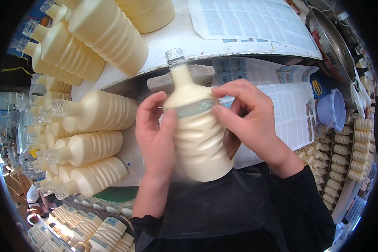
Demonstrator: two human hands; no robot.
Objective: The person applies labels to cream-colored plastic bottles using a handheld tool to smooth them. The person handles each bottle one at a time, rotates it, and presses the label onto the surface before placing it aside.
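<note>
A cream plastic bottle (203, 147) with a clear threaded neck lies tilted in front of me, its neck pointing away over a grey block (202, 74). Across its upper body runs a narrow greenish label (195, 109). My left hand (153, 134) is closed on the bottle's left side, the thumb at the label's left end. On the right, my right hand (250, 119) is curled at the bottle's shoulder, with the thumb at the label's right end and the forefinger just above. A flat brown piece (231, 144) shows under my right palm; whether I hold it is unclear.
More cream bottles (101, 145) lie stacked at left, others (109, 33) on a white shelf (168, 44). Printed label sheets (277, 109) spread at right, near a lilac bucket (331, 110) and a metal pan (332, 42). Labelled bottles (107, 235) fill the lower left.
</note>
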